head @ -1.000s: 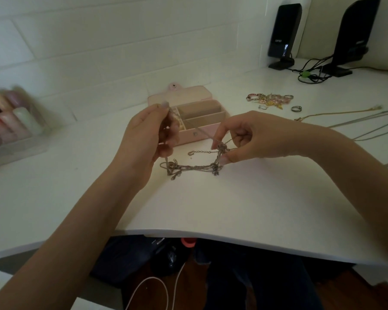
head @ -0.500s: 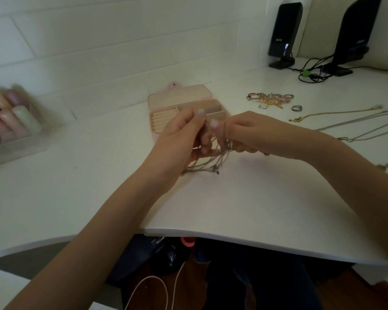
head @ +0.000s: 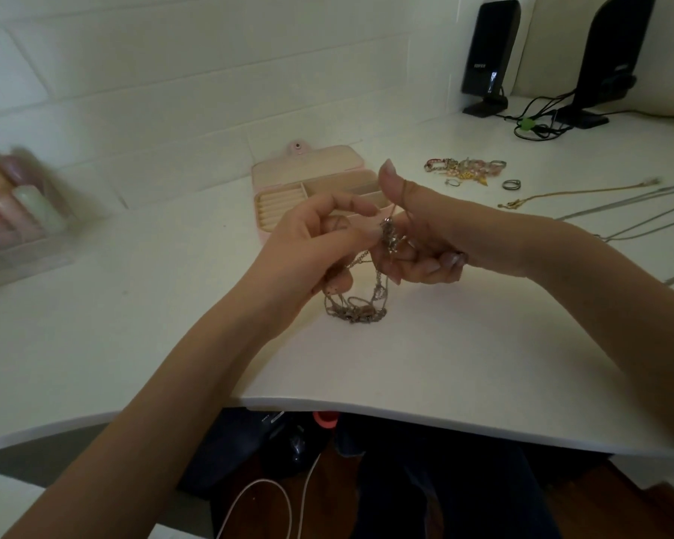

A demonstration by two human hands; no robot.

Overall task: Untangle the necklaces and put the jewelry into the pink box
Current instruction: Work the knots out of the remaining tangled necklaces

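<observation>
Two hands, left [head: 312, 243] and right [head: 425, 235], pinch the tangled necklaces [head: 360, 305] above the surface [head: 444, 363] near its front edge, hiding part of the open pink box [head: 273, 177] behind. Loose jewelry [head: 464, 169], chains [head: 615, 212] and speakers [head: 487, 56] occupy the far right corner.

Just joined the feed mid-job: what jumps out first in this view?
At the centre, the left hand and right hand pinch a tangled silver chain cluster whose lower loops reach the white desk. Just behind them the pink box lies open. Loose rings and bracelets lie at the right rear.
</observation>
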